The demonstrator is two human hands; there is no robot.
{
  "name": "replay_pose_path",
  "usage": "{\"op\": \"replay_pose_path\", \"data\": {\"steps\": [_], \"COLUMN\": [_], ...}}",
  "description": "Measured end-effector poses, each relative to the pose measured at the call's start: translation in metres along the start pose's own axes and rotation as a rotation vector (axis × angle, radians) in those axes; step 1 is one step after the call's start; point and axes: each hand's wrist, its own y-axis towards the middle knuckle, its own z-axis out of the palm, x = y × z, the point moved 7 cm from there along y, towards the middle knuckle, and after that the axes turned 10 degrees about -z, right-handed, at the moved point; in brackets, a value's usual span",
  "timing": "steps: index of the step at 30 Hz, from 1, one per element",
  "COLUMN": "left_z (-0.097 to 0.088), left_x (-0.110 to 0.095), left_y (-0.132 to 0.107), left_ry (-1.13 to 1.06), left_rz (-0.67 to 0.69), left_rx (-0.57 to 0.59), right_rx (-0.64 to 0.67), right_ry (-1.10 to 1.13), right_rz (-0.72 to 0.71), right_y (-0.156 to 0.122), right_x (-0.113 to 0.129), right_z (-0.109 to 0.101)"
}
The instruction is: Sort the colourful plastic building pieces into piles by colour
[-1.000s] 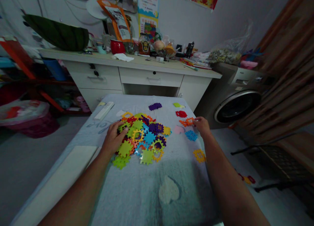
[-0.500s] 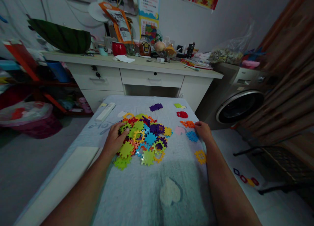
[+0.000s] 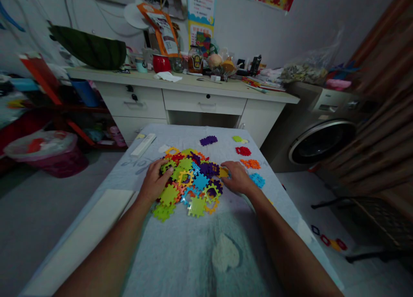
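A pile of colourful plastic interlocking pieces [image 3: 200,182] lies on the cloth-covered table [image 3: 180,249]. My left hand [image 3: 156,180] rests at the pile's left edge, thumb and fingers apart over a green piece [image 3: 167,166]. At the right edge, my right hand [image 3: 238,177] has its thumb and fingers around a yellow interlocking piece [image 3: 223,172], partly covered by the fingers. Separate from the pile are a purple piece [image 3: 208,140], a green piece [image 3: 237,139], a red one [image 3: 243,151], an orange one [image 3: 250,163] and a blue one [image 3: 257,180].
A white power strip [image 3: 143,145] lies at the table's far left. Behind stands a white desk [image 3: 203,95] crowded with a watermelon-shaped object [image 3: 88,47], jars and papers. A washing machine [image 3: 322,125] is at the right, a lined pink bin [image 3: 48,159] at the left.
My right hand has moved left from the orange piece at the table's right side to the yellow piece at the pile's edge. My left hand stays at the pile; the view has shifted slightly.
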Motion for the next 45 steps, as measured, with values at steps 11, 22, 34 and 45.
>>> {"op": "replay_pose_path", "data": {"steps": [11,22,34,45], "left_z": [0.000,0.000,0.000,0.001], "left_x": [0.000,0.000,-0.001,0.004], "left_y": [0.000,0.000,0.001,0.002], "left_ry": [-0.004,-0.006,0.031,0.017], "left_rz": [-0.011,-0.011,0.009,-0.004], "left_rx": [0.001,0.000,-0.006,0.003], "right_rx": [0.078,0.080,-0.001,0.096], "right_ry": [0.055,0.322,0.509,0.253], "right_rz": [0.013,0.059,0.499,0.556], "right_y": [-0.005,-0.019,-0.125,-0.158], "right_x": [-0.010,-0.025,-0.091,-0.092], "right_z": [0.002,-0.042,-0.072,-0.063]}}
